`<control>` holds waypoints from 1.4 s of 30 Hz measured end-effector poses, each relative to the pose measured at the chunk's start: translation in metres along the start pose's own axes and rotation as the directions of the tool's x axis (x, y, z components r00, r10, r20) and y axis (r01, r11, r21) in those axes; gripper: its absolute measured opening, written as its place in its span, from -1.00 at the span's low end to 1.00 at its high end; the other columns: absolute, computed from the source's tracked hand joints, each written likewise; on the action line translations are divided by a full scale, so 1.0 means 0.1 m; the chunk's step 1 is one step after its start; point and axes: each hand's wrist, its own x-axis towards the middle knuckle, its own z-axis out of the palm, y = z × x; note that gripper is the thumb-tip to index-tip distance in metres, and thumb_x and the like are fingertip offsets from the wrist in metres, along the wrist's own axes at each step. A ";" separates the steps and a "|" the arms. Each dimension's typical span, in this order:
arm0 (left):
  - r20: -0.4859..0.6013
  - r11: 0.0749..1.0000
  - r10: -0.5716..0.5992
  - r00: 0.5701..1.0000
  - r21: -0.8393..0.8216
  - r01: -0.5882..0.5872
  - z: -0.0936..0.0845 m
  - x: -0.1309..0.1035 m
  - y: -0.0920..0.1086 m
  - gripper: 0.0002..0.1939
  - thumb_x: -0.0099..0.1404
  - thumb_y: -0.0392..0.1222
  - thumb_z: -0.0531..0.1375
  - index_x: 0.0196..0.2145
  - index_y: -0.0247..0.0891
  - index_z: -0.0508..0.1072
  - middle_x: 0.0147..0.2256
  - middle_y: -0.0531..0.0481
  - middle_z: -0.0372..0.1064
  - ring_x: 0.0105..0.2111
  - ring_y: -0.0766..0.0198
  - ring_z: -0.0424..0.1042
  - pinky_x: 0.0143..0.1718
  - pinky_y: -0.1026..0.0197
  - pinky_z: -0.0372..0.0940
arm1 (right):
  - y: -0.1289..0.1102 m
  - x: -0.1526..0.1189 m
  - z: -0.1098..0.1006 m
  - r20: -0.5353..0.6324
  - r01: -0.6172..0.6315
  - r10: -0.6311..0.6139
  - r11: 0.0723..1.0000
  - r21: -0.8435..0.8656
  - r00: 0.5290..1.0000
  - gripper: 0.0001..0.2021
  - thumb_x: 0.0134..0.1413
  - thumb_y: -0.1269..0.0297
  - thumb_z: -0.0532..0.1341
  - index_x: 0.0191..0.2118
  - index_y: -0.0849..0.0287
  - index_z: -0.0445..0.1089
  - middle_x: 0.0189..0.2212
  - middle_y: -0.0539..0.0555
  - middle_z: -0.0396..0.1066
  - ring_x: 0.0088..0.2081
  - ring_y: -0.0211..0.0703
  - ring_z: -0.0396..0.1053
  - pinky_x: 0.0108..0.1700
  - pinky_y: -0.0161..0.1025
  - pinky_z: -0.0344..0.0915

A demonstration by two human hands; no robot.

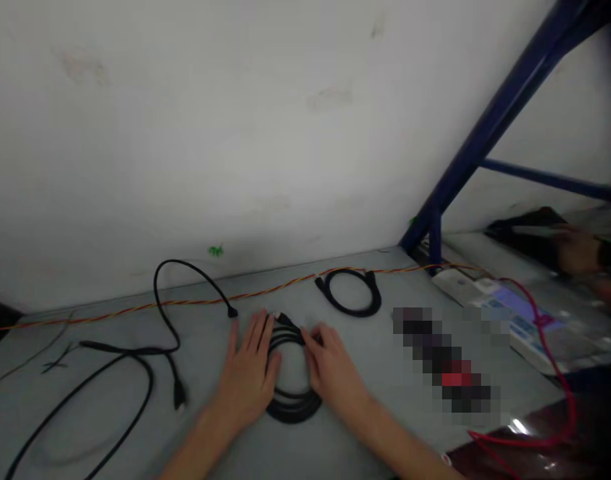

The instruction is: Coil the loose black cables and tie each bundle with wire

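A black cable wound into a round coil (291, 415) lies on the grey table between my hands. My left hand (250, 373) rests over the coil's left side, fingers stretched out flat and thumb near the inner edge. On the coil's right side, my right hand (335, 370) has its fingers bent and closed on the loops. A connector end (284, 319) sticks out at the top of the coil, by my left fingertips. Just beyond my left hand lies the plug (232, 311) of another, loose black cable (158, 287).
A smaller black cable coil (355, 312) lies behind my right hand. Twisted red-yellow wires (265, 291) run along the wall. At right are a blurred-out patch (445, 363), a red cable (568, 400), a blue metal frame (465, 170) and another person's hand (578, 250).
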 end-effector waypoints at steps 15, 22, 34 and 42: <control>0.210 0.856 0.214 0.954 -0.511 -0.079 -0.39 -0.05 -0.30 -0.22 0.41 -0.39 0.12 0.48 -0.05 0.01 0.47 -0.08 0.01 0.45 0.12 0.04 0.41 -0.11 0.17 | 0.32 0.33 -0.15 0.132 0.176 -0.201 0.967 0.183 0.971 -0.62 0.36 0.47 0.09 0.20 0.21 0.44 -0.10 0.21 0.37 -0.05 0.03 0.35 0.07 0.03 0.41; 0.106 0.869 0.059 0.993 -0.494 0.001 -0.17 -0.13 -0.41 -0.31 0.33 -0.12 0.36 0.36 -0.09 0.29 0.42 -0.18 0.11 0.41 -0.05 0.16 0.36 -0.20 0.23 | 0.44 0.40 -0.10 0.150 0.220 -0.244 0.962 0.160 0.958 -0.60 0.34 0.47 0.12 0.22 0.14 0.44 -0.10 0.19 0.37 -0.06 0.03 0.35 0.05 0.01 0.40; -0.176 0.986 0.112 0.978 -0.104 -0.132 -0.12 -0.12 -0.42 -0.35 0.12 0.29 0.43 0.01 -0.22 0.61 0.05 -0.20 0.56 0.10 -0.18 0.49 0.25 -0.33 0.33 | 0.35 0.35 -0.11 0.160 0.168 -0.178 0.983 0.073 0.971 -0.50 0.26 0.58 0.10 0.27 0.16 0.38 -0.04 0.23 0.37 -0.03 0.06 0.35 0.10 0.06 0.40; -0.115 0.935 0.306 0.945 -0.148 -0.321 -0.12 -0.06 -0.40 -0.43 0.32 0.02 0.38 0.23 -0.16 0.46 0.30 -0.20 0.33 0.33 -0.11 0.28 0.23 -0.23 0.38 | 0.40 0.37 -0.10 0.155 0.192 -0.204 0.977 0.090 0.967 -0.53 0.29 0.56 0.11 0.25 0.16 0.41 -0.06 0.23 0.38 -0.03 0.07 0.35 0.09 0.07 0.41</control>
